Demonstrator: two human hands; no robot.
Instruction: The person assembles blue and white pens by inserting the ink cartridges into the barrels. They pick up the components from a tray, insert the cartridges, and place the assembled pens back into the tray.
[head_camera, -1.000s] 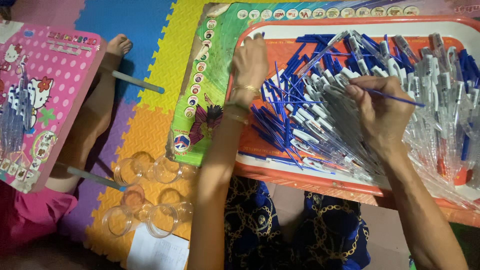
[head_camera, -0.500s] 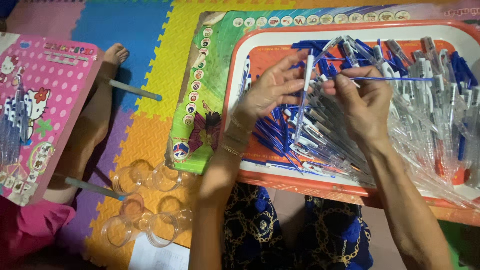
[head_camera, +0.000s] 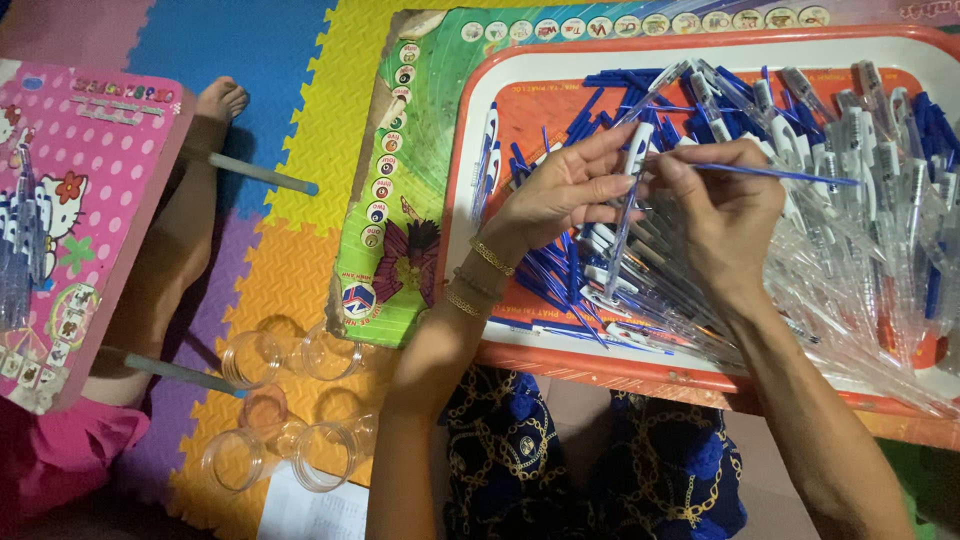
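Observation:
My left hand (head_camera: 560, 190) holds a clear pen barrel with a white clip (head_camera: 628, 200), upright and slightly tilted, over the red tray (head_camera: 560, 355). My right hand (head_camera: 725, 215) pinches a thin blue ink refill (head_camera: 780, 173) that points right, its near end meeting the top of the barrel. Both hands hover above a heap of clear pen barrels (head_camera: 850, 270) and loose blue refills (head_camera: 555, 275) lying in the tray. Gold bracelets circle my left wrist.
The tray rests on a small green picture table (head_camera: 400, 200). Several clear round containers (head_camera: 290, 400) lie on the coloured foam mat. At left, another person's bare leg (head_camera: 175, 250) lies under a pink cartoon table (head_camera: 80, 200).
My left hand has come off the heap with a clear barrel and raised it. My right hand has brought its blue refill to the barrel's top.

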